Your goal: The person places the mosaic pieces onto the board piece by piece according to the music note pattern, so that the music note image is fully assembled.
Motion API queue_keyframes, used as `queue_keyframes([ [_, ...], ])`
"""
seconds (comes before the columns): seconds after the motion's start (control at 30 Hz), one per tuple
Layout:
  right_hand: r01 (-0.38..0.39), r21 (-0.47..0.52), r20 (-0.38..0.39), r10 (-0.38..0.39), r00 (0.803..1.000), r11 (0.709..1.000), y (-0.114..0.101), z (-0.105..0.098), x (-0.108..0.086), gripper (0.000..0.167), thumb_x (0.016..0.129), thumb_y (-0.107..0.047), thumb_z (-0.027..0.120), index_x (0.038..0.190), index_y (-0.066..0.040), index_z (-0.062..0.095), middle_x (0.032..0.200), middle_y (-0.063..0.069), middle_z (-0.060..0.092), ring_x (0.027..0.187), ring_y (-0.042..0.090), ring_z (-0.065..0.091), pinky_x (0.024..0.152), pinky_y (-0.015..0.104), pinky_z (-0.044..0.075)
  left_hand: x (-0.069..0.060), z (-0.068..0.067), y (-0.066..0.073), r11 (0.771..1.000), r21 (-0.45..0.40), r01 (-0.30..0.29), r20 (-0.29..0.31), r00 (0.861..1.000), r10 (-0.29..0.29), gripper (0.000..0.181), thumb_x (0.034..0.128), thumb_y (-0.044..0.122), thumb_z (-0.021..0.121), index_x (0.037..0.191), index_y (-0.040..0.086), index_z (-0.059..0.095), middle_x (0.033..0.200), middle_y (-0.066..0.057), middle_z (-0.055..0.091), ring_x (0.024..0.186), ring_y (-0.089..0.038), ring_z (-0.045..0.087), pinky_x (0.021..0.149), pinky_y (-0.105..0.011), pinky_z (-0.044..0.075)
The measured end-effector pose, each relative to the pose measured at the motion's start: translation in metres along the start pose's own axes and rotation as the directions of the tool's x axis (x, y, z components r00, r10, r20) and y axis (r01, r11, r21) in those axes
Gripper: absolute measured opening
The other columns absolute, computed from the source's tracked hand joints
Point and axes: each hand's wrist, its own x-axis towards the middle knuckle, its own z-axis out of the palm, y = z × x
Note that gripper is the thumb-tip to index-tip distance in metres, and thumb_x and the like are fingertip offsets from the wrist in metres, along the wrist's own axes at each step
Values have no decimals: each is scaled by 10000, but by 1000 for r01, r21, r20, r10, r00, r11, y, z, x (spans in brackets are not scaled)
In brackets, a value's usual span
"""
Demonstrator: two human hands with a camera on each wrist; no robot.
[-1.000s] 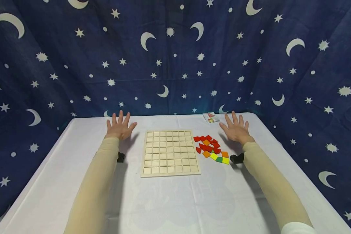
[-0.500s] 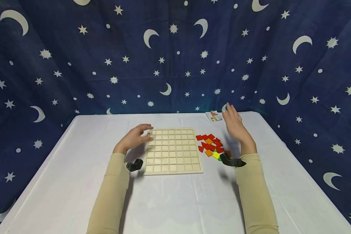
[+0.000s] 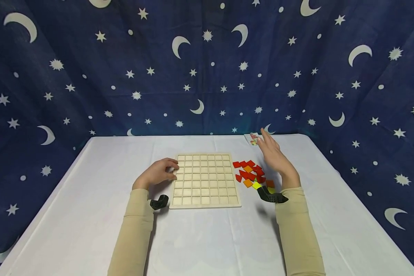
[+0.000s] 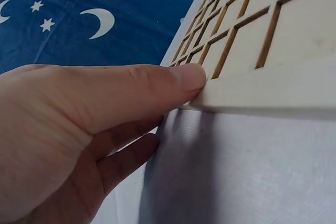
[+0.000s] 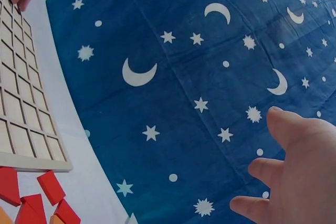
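Observation:
A square wooden grid board [image 3: 207, 204] lies flat on the table. My left hand [image 3: 156, 172] grips its left rim, with thumb and fingers bent at the edge. In the left wrist view the thumb [image 4: 181, 80] is on the rim; the index fingertip is hidden. My right hand [image 3: 277, 159] hovers with fingers extended and holds nothing, to the right of a loose heap of red, orange and yellow flat pieces [image 3: 252, 176]. In the right wrist view the right hand's fingers [image 5: 286, 129] spread apart. A black wrist device [image 3: 270, 196] hides part of the heap.
A small printed card [image 3: 251, 138] lies at the table's far edge, near the right fingertips. Behind stands a dark blue curtain [image 3: 141, 107] with moons and stars. A white cloth [image 3: 207, 245] covers the table.
My left hand has come inward to the board's left edge and lowered. My right hand has turned, its spread fingers drawing together in the head view. The head view has shifted slightly.

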Motion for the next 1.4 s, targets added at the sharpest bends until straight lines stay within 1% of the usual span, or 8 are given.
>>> queue_keyframes([
  [0.2,-6,9,-19,6,1000,1000,7,3,2,691,1041,-493,277,1588,-157,25,1631,163,6,1479,396,-16,1110,714,16,1,-2,2,999,53,0,15,1000,0,403,843,117,763,1201,-39,661,1373,-189,531,1315,-383,442,1098,-490,365],
  [0.4,-17,-70,-52,13,999,997,23,14,9,545,1025,-307,486,1508,-83,371,1536,202,327,1379,413,323,1101,630,286,1,0,3,997,72,-20,22,1000,19,403,851,135,759,1197,-45,660,1365,-199,533,1305,-389,450,1097,-491,364],
  [0.53,32,-142,33,-27,999,989,33,25,17,433,985,-194,580,1382,-26,541,1385,213,509,1240,394,467,1054,577,392,1,0,1,997,70,-14,14,1000,13,405,845,131,765,1196,-44,663,1360,-195,539,1304,-382,455,1100,-484,364],
  [0.7,80,-217,168,-44,985,973,34,35,29,385,945,-171,642,1303,-30,623,1255,184,607,1119,351,541,990,527,468,1,-1,2,997,73,-16,9,1000,15,403,843,131,766,1191,-45,664,1358,-197,539,1302,-385,455,1098,-488,364],
  [0.9,142,-316,293,-46,955,938,31,42,40,321,938,-121,644,1238,-11,668,1178,147,672,1037,298,588,992,506,475,2,1,2,996,85,-18,21,1000,16,405,850,138,760,1202,-38,663,1368,-188,535,1308,-374,454,1106,-477,358],
  [1.1,162,-336,296,-59,953,928,32,45,49,262,942,-105,635,1176,-3,695,1119,143,689,1009,294,588,995,491,475,4,1,1,995,94,-31,20,999,29,393,855,133,753,1195,-43,665,1362,-194,537,1298,-381,461,1097,-483,367],
  [1.27,169,-357,337,-43,941,919,30,45,51,333,900,-153,700,1199,-8,683,1119,129,685,998,282,582,972,485,485,2,0,0,996,71,-51,19,999,50,388,860,141,745,1193,-43,667,1356,-198,539,1293,-393,460,1095,-491,366],
  [1.4,119,-378,316,7,949,918,29,47,52,355,890,-177,707,1212,-32,672,1129,117,674,1005,280,568,982,522,466,-1,-1,2,994,70,-85,7,996,85,387,855,170,753,1173,-36,677,1326,-191,560,1265,-395,482,1070,-479,395],
])
